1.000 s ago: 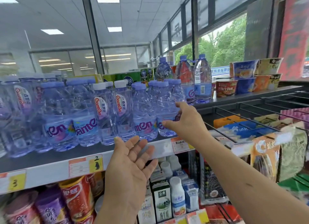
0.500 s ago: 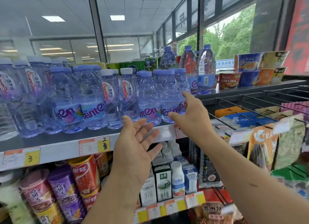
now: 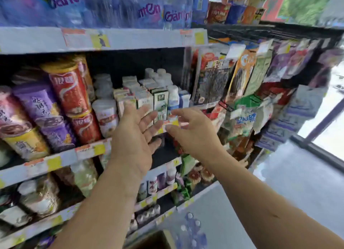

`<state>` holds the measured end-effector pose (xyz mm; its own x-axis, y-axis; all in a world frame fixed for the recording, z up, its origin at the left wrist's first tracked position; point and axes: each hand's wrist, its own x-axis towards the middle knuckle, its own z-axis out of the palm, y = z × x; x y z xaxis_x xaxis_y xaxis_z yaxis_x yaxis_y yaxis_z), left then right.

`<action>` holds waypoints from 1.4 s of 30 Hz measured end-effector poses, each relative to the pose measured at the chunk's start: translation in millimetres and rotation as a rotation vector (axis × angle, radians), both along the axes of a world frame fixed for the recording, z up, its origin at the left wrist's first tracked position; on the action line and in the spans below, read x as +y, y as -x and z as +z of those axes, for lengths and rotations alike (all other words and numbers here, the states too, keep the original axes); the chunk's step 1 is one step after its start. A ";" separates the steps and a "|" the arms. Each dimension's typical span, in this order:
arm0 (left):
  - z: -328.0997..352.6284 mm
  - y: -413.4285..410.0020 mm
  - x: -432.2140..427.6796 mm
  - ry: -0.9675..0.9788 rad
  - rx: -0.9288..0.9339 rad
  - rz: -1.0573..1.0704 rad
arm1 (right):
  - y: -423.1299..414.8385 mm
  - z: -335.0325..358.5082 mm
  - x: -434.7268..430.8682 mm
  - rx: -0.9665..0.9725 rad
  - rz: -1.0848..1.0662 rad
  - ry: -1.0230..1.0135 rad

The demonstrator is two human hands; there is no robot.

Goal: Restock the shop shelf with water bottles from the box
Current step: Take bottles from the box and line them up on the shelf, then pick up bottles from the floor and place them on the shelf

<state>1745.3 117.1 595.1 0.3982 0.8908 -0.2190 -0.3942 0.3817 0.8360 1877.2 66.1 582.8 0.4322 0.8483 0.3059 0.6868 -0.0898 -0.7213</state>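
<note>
At the centre of the frame, in front of the middle shelf, both of the person's bare hands are raised and empty. The left grip [image 3: 134,137] is wide, fingers spread and straight. The right grip [image 3: 193,135] is loosely open, fingers slightly bent, holding nothing. The two are near each other but apart. Neither touches the milk cartons [image 3: 160,103] behind them.

Task items are in two places. The stocked water bottles [image 3: 111,6] stand in a row on the top shelf [image 3: 130,38], along the upper left edge of the frame and heavily blurred. The supply bottles [image 3: 189,230] sit in the box [image 3: 154,239] at the bottom centre; only their blue caps show, so I judge their long axis upright, caps toward the camera.

Governing relation: the supply lies well below both grips, toward the bottom of the frame. The right grip sits more nearly above it, so I judge it marginally the nearer. The next pick calls for a downward reach onto a cap or neck.

Compared with half a second ago, the right grip has left the end bottle of the top row, and both grips have dropped from the top shelf edge to the middle shelf. The view has tipped downward, bringing the box into sight.
</note>
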 end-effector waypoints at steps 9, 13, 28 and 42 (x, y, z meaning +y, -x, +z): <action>-161.0 16.2 -55.6 0.263 0.187 -0.133 | 15.0 -140.5 -81.1 0.094 -0.104 0.290; -236.5 4.3 -81.3 0.369 0.257 -0.161 | -0.6 -210.9 -113.2 0.145 -0.157 0.385; -483.1 -96.8 -180.7 0.582 0.472 -0.174 | -101.4 -488.8 -217.0 0.374 -0.249 0.641; -708.1 -121.4 -217.5 0.639 0.530 -0.319 | -116.5 -763.8 -272.5 0.376 -0.407 0.778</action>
